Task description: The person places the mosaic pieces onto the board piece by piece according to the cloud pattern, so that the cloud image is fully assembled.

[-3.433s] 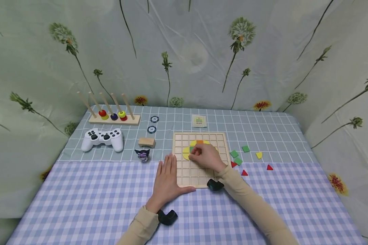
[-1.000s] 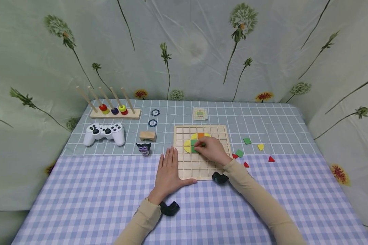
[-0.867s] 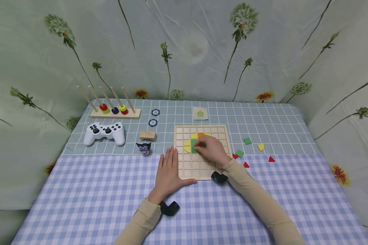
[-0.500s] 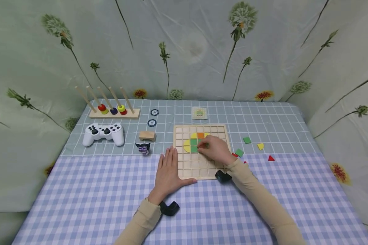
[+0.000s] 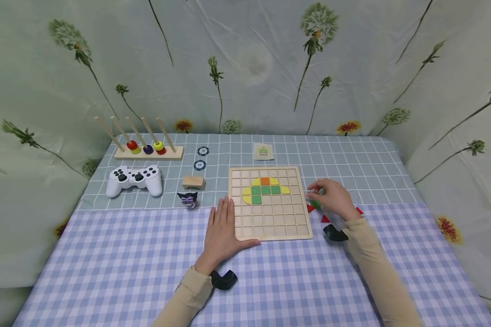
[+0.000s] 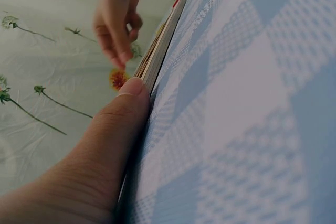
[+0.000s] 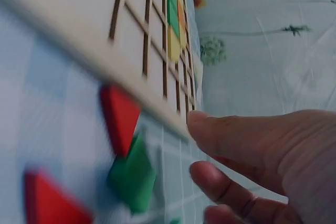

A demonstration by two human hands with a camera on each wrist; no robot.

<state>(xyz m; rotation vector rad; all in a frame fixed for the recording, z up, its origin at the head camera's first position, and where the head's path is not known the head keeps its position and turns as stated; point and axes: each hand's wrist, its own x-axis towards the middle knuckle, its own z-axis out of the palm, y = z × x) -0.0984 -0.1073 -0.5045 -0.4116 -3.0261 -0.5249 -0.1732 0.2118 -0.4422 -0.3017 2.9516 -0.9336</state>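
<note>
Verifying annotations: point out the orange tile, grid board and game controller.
Orange square tile (image 5: 265, 181): head view, center of top face.
Wooden grid board (image 5: 277, 209): head view, bare cell.
White game controller (image 5: 131, 178): head view, mid-body.

Flat wooden grid board (image 5: 272, 220) with green, yellow and orange tiles (image 5: 264, 190) in far half, loose green tile (image 7: 134, 177) alongside

A draped booth: flower-printed curtains (image 5: 249, 91) hang behind the counter (image 5: 278, 272) and past its left and right edges; blue-checked cloth (image 5: 118, 254) covers its near part, grey gridded cloth (image 5: 360, 168) reaches its far corners.
</note>
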